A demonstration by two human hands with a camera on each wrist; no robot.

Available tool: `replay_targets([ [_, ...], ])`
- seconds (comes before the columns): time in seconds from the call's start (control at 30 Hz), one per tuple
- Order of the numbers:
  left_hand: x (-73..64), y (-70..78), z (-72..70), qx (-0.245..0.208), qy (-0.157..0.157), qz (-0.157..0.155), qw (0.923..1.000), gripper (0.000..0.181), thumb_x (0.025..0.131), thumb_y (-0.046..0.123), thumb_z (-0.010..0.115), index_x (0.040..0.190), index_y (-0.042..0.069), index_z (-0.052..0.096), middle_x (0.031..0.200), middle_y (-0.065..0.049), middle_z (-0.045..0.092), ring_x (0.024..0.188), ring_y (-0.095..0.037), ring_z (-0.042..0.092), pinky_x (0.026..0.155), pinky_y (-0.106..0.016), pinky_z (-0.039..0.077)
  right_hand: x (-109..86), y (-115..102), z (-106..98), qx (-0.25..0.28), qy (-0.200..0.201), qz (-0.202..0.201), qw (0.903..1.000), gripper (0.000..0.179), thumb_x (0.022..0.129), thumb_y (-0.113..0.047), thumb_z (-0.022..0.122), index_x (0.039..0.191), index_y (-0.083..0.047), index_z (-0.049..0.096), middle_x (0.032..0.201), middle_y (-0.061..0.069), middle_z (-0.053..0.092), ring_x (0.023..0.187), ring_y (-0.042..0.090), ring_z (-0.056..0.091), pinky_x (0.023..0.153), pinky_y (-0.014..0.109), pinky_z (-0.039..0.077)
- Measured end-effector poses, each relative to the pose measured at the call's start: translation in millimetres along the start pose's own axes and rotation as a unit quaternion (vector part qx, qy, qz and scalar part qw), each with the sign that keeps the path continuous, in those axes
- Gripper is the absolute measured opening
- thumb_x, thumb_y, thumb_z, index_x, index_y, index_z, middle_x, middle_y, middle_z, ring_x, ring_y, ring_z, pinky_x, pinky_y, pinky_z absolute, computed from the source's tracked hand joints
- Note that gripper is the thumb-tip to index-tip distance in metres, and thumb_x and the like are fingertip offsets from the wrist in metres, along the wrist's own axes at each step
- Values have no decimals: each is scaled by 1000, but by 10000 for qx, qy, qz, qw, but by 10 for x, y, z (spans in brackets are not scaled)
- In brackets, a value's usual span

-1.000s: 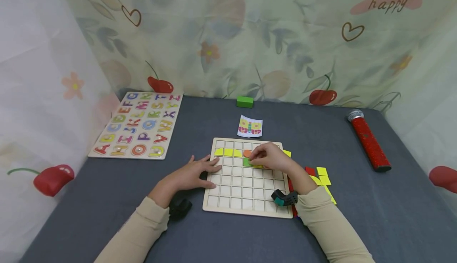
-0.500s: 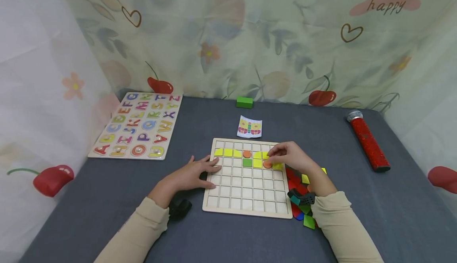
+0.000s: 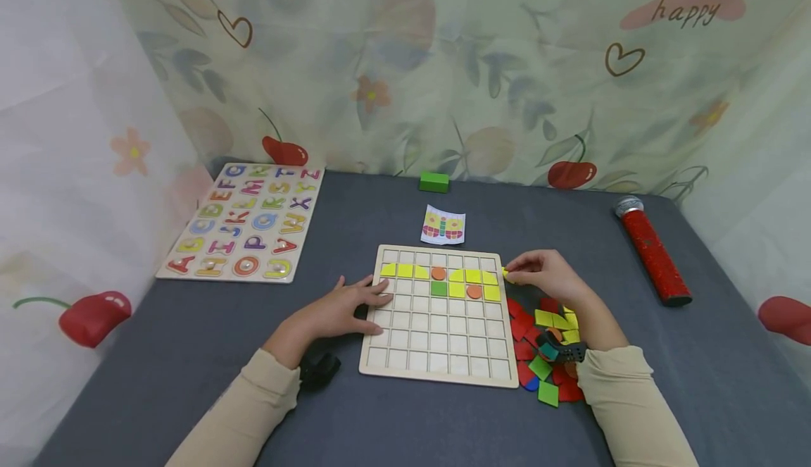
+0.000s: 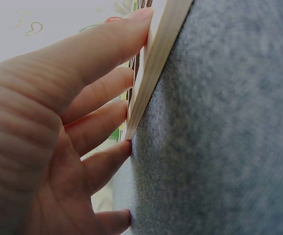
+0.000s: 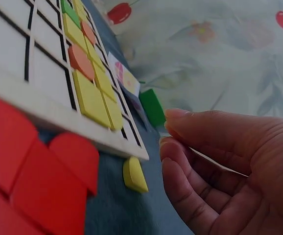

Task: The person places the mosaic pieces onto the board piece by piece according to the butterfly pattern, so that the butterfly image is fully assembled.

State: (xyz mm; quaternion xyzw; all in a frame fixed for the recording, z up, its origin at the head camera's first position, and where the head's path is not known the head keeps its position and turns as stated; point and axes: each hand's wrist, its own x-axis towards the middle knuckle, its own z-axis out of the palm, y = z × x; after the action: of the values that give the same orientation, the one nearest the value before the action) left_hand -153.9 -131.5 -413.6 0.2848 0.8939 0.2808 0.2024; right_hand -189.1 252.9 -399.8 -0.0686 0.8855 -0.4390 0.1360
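Observation:
A wooden grid board (image 3: pixel 438 340) lies on the table with yellow tiles (image 3: pixel 456 289), orange discs (image 3: pixel 438 273) and a green square tile (image 3: pixel 438 288) in its upper rows. My left hand (image 3: pixel 345 308) rests on the board's left edge, fingers spread, thumb on the rim in the left wrist view. My right hand (image 3: pixel 546 273) is just past the board's right edge, fingers loosely bent, thumb and index tips close together. In the right wrist view nothing shows between those tips. A small yellow tile (image 5: pixel 134 175) lies on the table by the board's corner, a little apart from them.
Red, yellow, green and other loose tiles (image 3: pixel 548 393) are piled right of the board, partly under my right forearm. Behind the board lie a butterfly pattern card (image 3: pixel 443 225) and a green block (image 3: pixel 434 182). An alphabet board (image 3: pixel 243 224) is at left, a red microphone (image 3: pixel 652 252) at right.
My right hand has moved rightward from above the board to beside its right edge, uncovering yellow tiles and an orange disc on the board. My left hand has stayed in place.

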Motion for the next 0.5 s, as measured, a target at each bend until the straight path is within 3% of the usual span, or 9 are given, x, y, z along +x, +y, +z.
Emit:
replay_targets([
  [0.33,1,4,-2,-1,-7,29,10000,65,81,32,71,138,14,45,152,-3,30,146,-28,10,110,-64,-6,-290,180,-198,-209,32,378,9991,36,88,-27,65,109,3,64,97,10,68,78,17,59,70,27,51],
  [0.5,-5,4,-5,14,-18,5,10000,65,81,32,71,138,15,45,152,-2,30,146,-27,10,110,-64,-5,-438,244,-237,-290,-68,368,9989,37,88,-25,64,109,4,65,97,11,69,76,13,61,70,24,52],
])
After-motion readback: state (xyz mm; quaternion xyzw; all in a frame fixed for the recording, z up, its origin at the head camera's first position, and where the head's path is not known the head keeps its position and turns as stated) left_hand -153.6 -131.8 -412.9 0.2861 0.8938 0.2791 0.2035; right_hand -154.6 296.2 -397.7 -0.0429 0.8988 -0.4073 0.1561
